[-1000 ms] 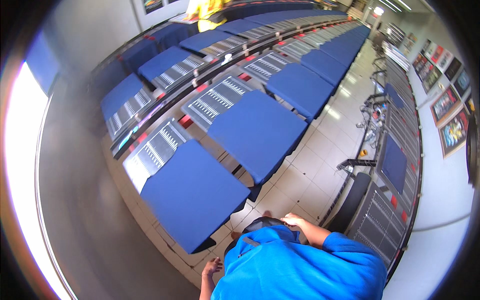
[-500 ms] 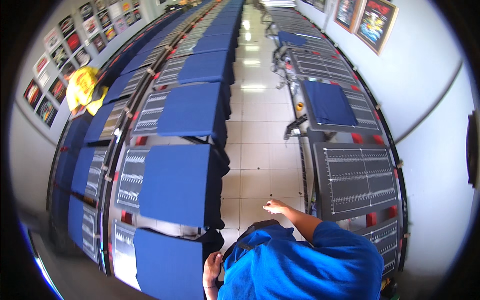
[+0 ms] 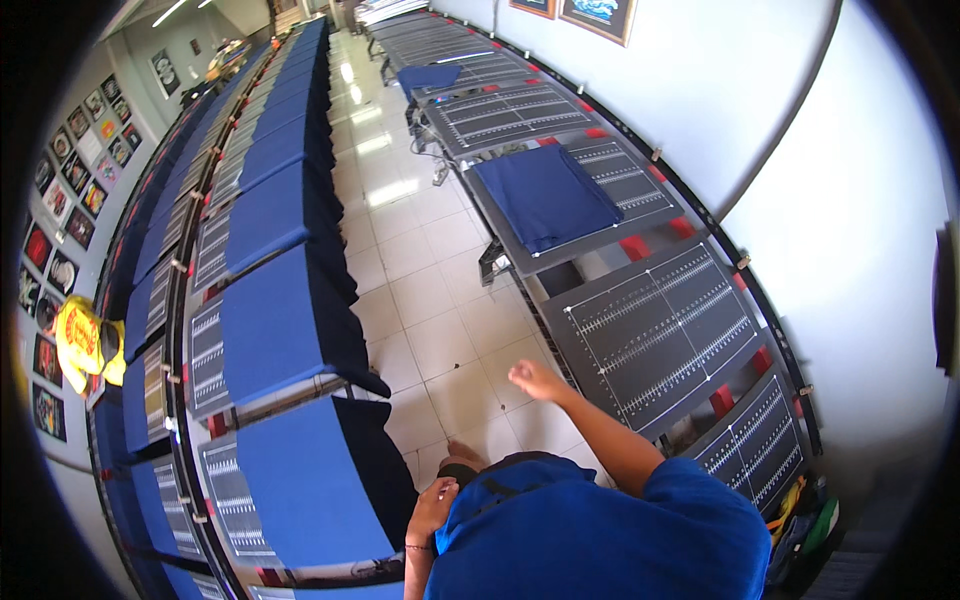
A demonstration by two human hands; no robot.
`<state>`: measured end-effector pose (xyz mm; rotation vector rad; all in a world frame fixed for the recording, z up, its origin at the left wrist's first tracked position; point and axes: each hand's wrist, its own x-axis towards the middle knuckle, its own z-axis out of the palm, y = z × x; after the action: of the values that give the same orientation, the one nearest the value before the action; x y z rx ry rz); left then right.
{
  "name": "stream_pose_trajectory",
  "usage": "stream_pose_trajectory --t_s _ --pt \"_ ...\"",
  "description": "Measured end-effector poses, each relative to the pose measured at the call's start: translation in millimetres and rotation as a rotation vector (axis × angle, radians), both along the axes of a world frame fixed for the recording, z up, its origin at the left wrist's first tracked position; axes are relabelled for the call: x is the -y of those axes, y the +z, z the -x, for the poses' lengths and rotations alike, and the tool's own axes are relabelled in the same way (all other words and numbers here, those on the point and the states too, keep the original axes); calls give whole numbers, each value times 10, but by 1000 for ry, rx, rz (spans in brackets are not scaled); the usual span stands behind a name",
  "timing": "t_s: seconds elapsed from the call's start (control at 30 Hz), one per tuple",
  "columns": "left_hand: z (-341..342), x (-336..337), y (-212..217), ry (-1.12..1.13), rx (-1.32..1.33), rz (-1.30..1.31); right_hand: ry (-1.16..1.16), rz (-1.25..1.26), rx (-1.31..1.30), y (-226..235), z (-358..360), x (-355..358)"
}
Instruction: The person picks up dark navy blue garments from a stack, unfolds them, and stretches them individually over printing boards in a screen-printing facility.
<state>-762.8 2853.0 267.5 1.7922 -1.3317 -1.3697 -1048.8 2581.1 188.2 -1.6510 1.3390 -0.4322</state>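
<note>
My right hand is held out over the tiled aisle with its fingers curled in, and nothing shows in it. Beside it on the right is a dark printing board marked with white ruled lines. My left hand hangs low at my waist, close to the hem of my blue shirt; its fingers are bent, and whether they hold anything is hidden. Nearest to that hand is a blue garment stretched over a board, its dark lower part drooping over the aisle side.
Rows of boards with blue garments run along the left. On the right, a folded navy cloth lies on a board further ahead. The tiled aisle runs between. A person in a yellow shirt works at far left. Colourful cloths are at lower right.
The view has turned right and moved a little forward, so the rows and the yellow-shirted person shift left. My right hand has closed more; my left hand stays low at my waist.
</note>
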Motion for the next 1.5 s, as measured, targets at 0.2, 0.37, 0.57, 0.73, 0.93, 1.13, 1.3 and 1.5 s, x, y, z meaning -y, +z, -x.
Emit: stream_pose_trajectory --t_s 0.2,0.37,0.57,0.73,0.93,1.13,1.3,1.5 --pt "-380 1104 -265 -114 -84 -56 -513 893 -234 891 -228 1804" --pt "-649 2364 61 -248 5 22 -545 647 -581 907 -80 2681" --pt "-739 4124 358 -324 -57 96 -713 545 -141 1619 73 3115" --pt "157 5733 398 -396 -657 -51 -585 665 -117 2187 -254 2566" --pt "1308 6602 426 -50 -1552 -516 -889 696 -67 2711 -197 1723" --pt "1932 7060 201 271 -1484 -572 -1322 1163 109 3424 408 781" --pt "2254 7414 242 173 -1384 -501 -1326 1473 344 3853 1167 150" --pt "2506 7473 1595 38 -1492 -294 -1351 1553 485 3731 2104 -425"
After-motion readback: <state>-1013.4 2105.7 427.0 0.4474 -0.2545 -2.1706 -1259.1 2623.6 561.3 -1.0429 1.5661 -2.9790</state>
